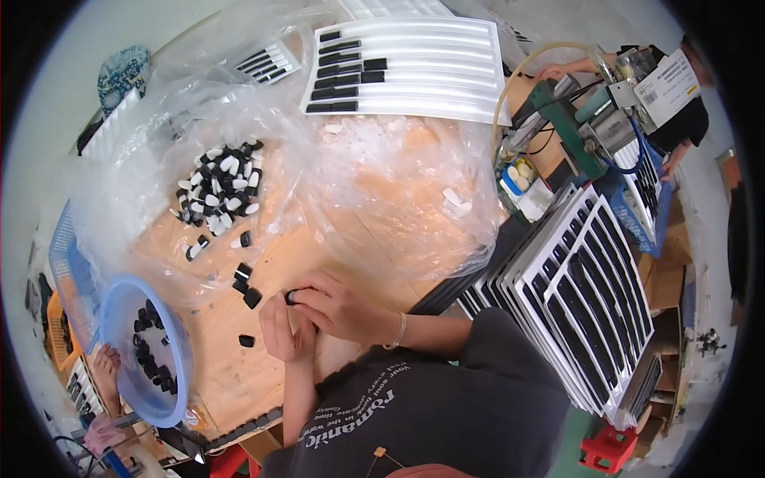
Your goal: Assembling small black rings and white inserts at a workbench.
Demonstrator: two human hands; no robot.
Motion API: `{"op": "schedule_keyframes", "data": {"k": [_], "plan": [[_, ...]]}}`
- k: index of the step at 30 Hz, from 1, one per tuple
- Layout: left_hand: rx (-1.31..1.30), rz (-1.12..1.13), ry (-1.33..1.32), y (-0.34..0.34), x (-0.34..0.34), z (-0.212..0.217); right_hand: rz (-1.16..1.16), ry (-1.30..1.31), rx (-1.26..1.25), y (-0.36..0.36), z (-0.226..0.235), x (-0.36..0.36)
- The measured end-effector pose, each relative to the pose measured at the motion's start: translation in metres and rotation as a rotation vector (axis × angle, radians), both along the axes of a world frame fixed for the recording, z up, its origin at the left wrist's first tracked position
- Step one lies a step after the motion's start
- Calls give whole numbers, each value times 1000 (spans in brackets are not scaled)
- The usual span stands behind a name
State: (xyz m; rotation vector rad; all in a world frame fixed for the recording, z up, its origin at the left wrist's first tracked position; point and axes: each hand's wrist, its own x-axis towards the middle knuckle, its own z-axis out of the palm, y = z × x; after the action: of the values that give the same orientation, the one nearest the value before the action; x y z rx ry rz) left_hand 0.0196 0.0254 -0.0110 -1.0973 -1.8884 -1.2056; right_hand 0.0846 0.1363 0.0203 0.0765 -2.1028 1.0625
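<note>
My two hands meet over the wooden table, close to its near edge. A small black piece (290,298) with a pale edge shows between their fingertips. My right hand (341,309) pinches it from the right. The fingers of my left hand (279,331) are drawn together against its other side, and part of the piece is hidden by them. Just beyond my hands lie a few loose black pieces (253,298), with another single black piece (247,341) left of my left hand. Farther off, a heap of black and white pieces (219,187) rests on clear plastic film (279,203).
At the left stands a blue basin (185,358) holding black pieces; another person's hand (107,362) is beside it. A white tray (430,60) with black parts lies at the back. Stacked trays (590,295) and a green machine (562,119) stand right, near another person (687,119).
</note>
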Motion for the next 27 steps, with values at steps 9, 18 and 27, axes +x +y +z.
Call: {"op": "schedule_keyframes", "data": {"k": [9,18,27], "plan": [[4,-33,34,-9,-2,-14,16,-103,60,-3,1,7],[-8,-91,-25,-3,-2,-26,-87,-89,9,0,-11,18],[-23,-155,-18,-4,-1,-35,-51,-115,-1,2,-20,18]]}}
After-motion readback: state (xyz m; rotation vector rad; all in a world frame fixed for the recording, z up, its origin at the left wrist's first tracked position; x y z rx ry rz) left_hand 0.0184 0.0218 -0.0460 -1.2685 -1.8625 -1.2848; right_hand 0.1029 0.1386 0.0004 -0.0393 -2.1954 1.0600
